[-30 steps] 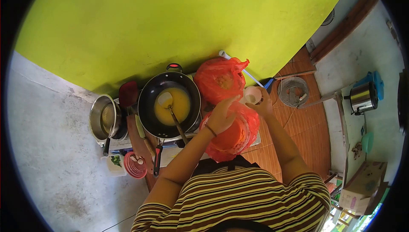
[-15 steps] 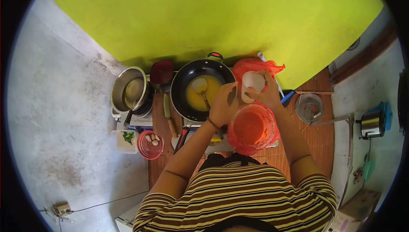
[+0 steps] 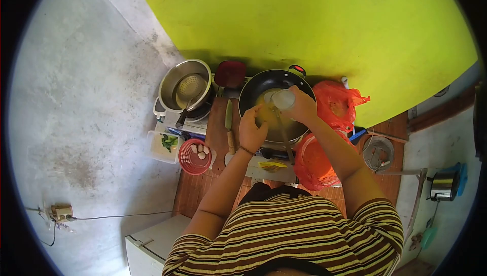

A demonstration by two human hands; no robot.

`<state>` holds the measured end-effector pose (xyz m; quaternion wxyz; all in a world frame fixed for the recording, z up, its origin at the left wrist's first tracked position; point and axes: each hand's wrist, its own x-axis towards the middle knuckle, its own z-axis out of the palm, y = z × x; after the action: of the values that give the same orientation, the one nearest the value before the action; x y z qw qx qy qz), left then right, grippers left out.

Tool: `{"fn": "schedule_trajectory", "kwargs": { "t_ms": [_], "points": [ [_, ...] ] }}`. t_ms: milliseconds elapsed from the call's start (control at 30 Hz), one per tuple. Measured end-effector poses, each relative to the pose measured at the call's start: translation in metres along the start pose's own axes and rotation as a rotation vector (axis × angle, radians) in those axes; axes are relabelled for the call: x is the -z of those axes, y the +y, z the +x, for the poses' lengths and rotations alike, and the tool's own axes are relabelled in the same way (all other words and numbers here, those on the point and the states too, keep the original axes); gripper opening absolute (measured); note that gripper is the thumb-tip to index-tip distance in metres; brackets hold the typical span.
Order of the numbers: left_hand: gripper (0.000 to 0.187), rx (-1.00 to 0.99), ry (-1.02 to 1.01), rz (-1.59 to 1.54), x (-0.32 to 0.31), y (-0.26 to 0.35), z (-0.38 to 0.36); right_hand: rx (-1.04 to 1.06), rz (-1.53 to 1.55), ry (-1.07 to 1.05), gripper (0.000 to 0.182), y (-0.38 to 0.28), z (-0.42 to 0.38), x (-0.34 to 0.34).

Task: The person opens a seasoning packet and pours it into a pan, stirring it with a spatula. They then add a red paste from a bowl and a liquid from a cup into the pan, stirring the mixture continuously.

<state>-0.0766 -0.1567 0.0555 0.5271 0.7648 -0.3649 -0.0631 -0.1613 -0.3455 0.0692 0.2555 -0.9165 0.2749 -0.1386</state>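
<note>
Over the black wok (image 3: 253, 89), my right hand (image 3: 301, 104) holds a small whitish cup (image 3: 283, 99), which looks tilted. Yellow liquid (image 3: 269, 118) lies in the wok, with a spatula (image 3: 282, 133) resting in it. My left hand (image 3: 253, 130) is at the wok's left side, its fingers curved and apart, with nothing visible in them. Right of the wok stands a container in a red plastic bag (image 3: 313, 162), partly hidden by my right forearm. Another red bag (image 3: 337, 106) lies behind it.
To the left are a metal pot (image 3: 167, 91) with a strainer ladle, a knife (image 3: 229, 124) on a wooden board (image 3: 216, 124), a red basket (image 3: 186, 163) with pale pieces, and a tub (image 3: 157, 149) with green leaves. A wire basket (image 3: 378, 153) is at the right.
My right hand has moved left with the cup, from beside the wok to over it. My left hand has shifted toward the wok's left side. The camera view has turned.
</note>
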Motion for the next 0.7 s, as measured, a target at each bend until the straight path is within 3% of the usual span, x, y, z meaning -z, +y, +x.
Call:
{"fn": "schedule_trajectory", "kwargs": {
  "t_ms": [333,533,700],
  "points": [
    [0.046,0.128,-0.037,0.121,0.027,-0.053,-0.024,0.065,-0.196,-0.042,0.072,-0.005,0.019,-0.007],
    [0.039,0.285,-0.222,0.315,0.038,-0.069,-0.051,0.053,-0.244,-0.035,0.072,-0.012,0.019,0.004],
    [0.038,0.513,-0.429,0.194,0.036,-0.084,-0.07,0.062,-0.252,0.009,0.066,-0.007,0.018,0.005]
  ]
}}
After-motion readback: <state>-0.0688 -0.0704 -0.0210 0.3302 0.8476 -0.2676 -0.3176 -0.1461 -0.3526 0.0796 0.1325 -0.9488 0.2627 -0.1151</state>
